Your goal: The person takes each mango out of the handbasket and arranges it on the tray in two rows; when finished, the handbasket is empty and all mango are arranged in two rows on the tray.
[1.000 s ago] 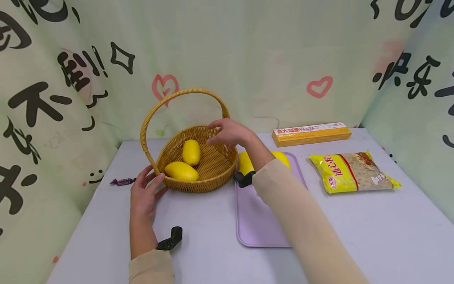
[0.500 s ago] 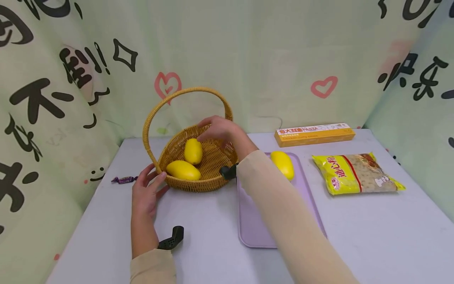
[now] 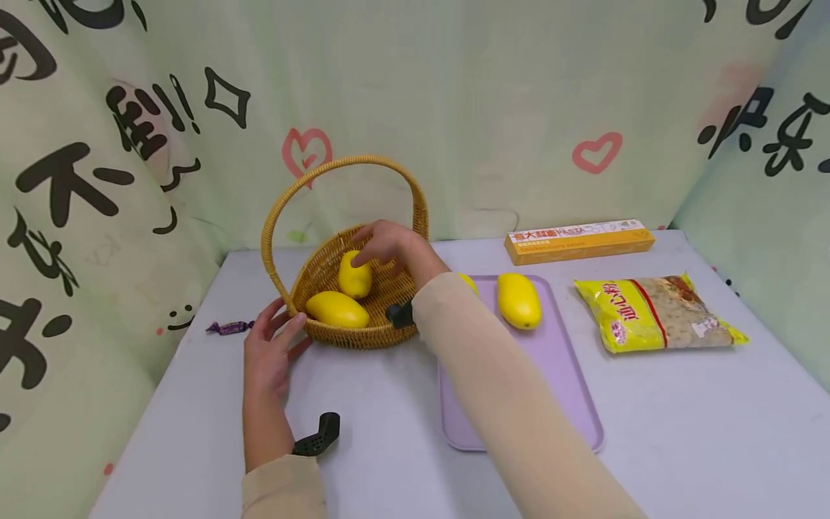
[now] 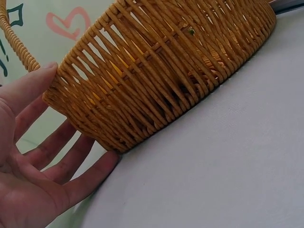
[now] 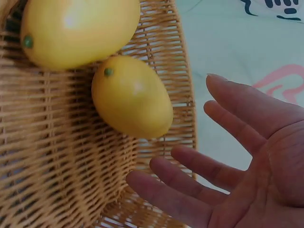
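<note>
A wicker basket (image 3: 382, 337) with a tall arched handle stands on the table and holds two yellow mangoes. One mango (image 3: 337, 310) lies by the near rim; the other mango (image 3: 354, 275) leans farther back. My left hand (image 3: 269, 357) holds the basket's left end, thumb on the rim at the handle's foot and fingers along the outer wall (image 4: 85, 137). Over the basket, my right hand (image 3: 392, 245) reaches in with spread fingers, overlapping the back mango in the head view. The right wrist view shows nothing in that palm (image 5: 266, 180).
A lilac tray (image 3: 532, 432) lies right of the basket, bearing a mango (image 3: 519, 300) and another mango (image 3: 468, 283) mostly behind my right sleeve. Farther right are a yellow food bag (image 3: 658, 313) and an orange box (image 3: 580, 243). A purple wrapped candy (image 3: 230, 328) lies at left.
My right hand has moved left over the basket, from its right side to the back mango. The arm has uncovered one mango on the tray. My left hand keeps its place on the basket.
</note>
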`<state>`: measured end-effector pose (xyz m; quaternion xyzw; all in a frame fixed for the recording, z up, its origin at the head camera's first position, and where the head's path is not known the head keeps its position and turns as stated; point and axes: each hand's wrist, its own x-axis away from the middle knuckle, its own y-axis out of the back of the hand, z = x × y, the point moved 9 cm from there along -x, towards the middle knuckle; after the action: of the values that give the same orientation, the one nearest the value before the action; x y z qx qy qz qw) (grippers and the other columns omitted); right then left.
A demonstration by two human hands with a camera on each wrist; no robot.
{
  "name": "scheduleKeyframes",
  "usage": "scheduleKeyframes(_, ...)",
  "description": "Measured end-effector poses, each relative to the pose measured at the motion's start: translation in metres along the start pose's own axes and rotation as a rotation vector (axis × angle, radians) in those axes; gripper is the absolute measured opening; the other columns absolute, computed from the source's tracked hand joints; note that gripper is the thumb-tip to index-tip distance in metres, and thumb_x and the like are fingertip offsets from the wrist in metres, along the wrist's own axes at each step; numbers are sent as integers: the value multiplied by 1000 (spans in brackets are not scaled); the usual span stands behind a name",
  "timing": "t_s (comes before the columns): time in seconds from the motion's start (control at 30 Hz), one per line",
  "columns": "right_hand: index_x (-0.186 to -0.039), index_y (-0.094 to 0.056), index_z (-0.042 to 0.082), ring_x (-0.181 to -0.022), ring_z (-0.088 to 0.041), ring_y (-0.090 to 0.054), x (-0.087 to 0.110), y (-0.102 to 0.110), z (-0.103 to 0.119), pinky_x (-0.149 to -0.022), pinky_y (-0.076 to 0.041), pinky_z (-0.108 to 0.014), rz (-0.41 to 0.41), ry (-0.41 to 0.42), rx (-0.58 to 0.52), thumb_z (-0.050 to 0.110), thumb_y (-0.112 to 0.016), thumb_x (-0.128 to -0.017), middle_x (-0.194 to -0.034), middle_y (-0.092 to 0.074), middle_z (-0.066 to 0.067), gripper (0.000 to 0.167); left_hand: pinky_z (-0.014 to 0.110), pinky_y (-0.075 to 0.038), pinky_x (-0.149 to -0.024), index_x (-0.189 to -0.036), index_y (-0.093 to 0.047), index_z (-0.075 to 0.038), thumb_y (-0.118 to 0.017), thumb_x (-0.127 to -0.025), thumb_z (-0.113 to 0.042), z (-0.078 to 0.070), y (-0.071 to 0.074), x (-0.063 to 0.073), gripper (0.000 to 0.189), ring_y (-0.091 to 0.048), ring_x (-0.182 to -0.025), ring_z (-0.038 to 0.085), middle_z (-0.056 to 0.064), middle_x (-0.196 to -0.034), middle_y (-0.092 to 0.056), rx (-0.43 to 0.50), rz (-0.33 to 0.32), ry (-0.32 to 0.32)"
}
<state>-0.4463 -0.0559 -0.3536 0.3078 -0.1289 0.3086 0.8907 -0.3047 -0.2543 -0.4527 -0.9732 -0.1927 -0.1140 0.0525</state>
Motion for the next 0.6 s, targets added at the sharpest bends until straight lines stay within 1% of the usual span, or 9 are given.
scheduleKeyframes(0.17,-151,-54,17,-142,-45,-44,-7,-2,-6,-108,-52,-59,-8,-13,4,20,-72,-98,-160,-42,-11,56,38,-57,-104,-156,-45,-33,-71,-100,-26,3,-7,2,62,-53,-136,23,4,-157,-47,9,23,1)
scheduleKeyframes(0.27,-151,-54,18,-141,-43,-46,-11,-8,-11,-109,-52,-58,11,-34,41,18,-71,-98,-160,-42,-12,56,37,-58,-103,-157,-43,-32,-70,-100,-25,5,-8,3,63,-54,-134,23,4,-156,-47,7,31,3)
scheduleKeyframes(0.37,-153,-53,22,-139,-36,-49,-15,-16,-13,-109,-53,-54,53,-50,89,16,-71,-98,-162,-41,-11,58,37,-58,-102,-157,-43,-33,-70,-100,-25,5,-5,4,64,-55,-134,22,3,-157,-47,1,23,9)
scheduleKeyframes(0.43,-154,-51,23,-135,-34,-51,-16,-21,-12,-107,-55,-51,79,-44,107,13,-69,-99,-163,-40,-12,59,37,-58,-102,-157,-43,-34,-70,-100,-26,4,-3,4,64,-55,-134,22,3,-157,-47,-2,11,7)
scheduleKeyframes(0.5,-155,-50,23,-132,-34,-54,-17,-25,-11,-105,-56,-50,93,-34,107,11,-68,-99,-163,-39,-12,59,37,-58,-102,-156,-44,-35,-70,-100,-26,2,0,5,63,-55,-134,21,2,-157,-47,-3,2,1)
scheduleKeyframes(0.6,-155,-50,23,-130,-35,-57,-18,-26,-11,-104,-57,-48,97,-32,94,10,-67,-100,-162,-41,-13,59,37,-57,-103,-157,-44,-34,-70,-100,-25,0,-1,5,63,-54,-133,22,3,-157,-47,-5,9,-4)
